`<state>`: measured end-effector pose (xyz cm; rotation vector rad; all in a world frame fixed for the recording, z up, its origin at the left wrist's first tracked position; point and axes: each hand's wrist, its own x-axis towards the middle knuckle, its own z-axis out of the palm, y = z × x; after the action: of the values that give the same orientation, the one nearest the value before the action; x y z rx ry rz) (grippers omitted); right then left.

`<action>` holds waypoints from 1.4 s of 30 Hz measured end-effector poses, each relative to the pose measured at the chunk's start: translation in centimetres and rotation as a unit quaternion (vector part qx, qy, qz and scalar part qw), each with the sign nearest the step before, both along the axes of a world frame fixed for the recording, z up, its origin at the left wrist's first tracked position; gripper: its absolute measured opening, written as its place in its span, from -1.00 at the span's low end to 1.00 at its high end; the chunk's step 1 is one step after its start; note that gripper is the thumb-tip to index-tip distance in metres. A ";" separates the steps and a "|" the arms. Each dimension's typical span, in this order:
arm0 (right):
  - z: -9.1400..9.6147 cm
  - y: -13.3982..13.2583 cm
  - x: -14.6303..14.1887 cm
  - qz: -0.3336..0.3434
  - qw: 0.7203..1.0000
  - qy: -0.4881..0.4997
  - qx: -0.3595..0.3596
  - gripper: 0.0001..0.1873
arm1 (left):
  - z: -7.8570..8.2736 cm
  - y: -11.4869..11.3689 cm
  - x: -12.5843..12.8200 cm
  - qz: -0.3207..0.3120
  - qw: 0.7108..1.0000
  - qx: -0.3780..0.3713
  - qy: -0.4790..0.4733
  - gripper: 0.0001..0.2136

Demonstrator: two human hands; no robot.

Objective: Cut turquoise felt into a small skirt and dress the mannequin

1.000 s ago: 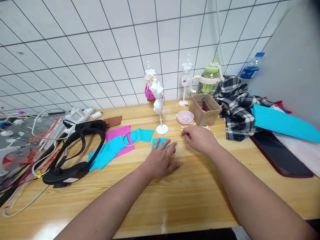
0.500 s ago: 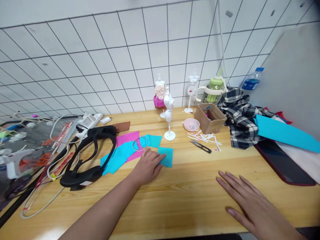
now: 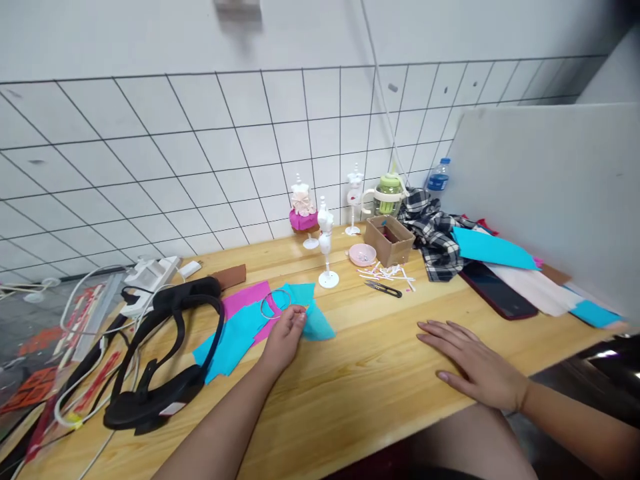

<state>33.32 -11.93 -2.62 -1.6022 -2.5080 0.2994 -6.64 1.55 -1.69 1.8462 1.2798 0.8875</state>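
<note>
In the head view my left hand (image 3: 286, 333) pinches the edge of a small turquoise fabric piece (image 3: 319, 325), which is tilted with one edge raised. My right hand (image 3: 473, 360) lies flat near the table's front edge, fingers stretched, nothing in it. More turquoise fabric (image 3: 237, 340) and magenta fabric (image 3: 246, 298) lie to the left, with a thin round hoop (image 3: 275, 304) on top. A bare white mini dress form (image 3: 326, 240) stands just beyond my left hand. Thread snips (image 3: 383, 289) rest between and beyond the hands.
Behind stand a dressed mini form (image 3: 303, 212), another white form (image 3: 354, 199), a pink dish (image 3: 362, 254), a cardboard box (image 3: 395, 248) and a green-lidded jug (image 3: 388, 197). A black headset strap (image 3: 175, 300) lies left. A phone (image 3: 500, 293) and plaid cloth (image 3: 433, 233) sit right.
My left hand has closed on the turquoise piece and raised one edge of it; before, its fingers lay on it. The camera view has swung right. My right hand remains flat on the table.
</note>
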 end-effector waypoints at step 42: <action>-1.9 -0.1 -0.1 0.011 0.997 0.029 0.068 -0.40 | 0.5 0.8 2.5 -0.152 0.930 0.107 0.316 -0.33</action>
<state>33.26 -12.00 -4.50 -1.4929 -2.4469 0.1704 -4.14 2.33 -1.22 2.5482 1.2289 0.2656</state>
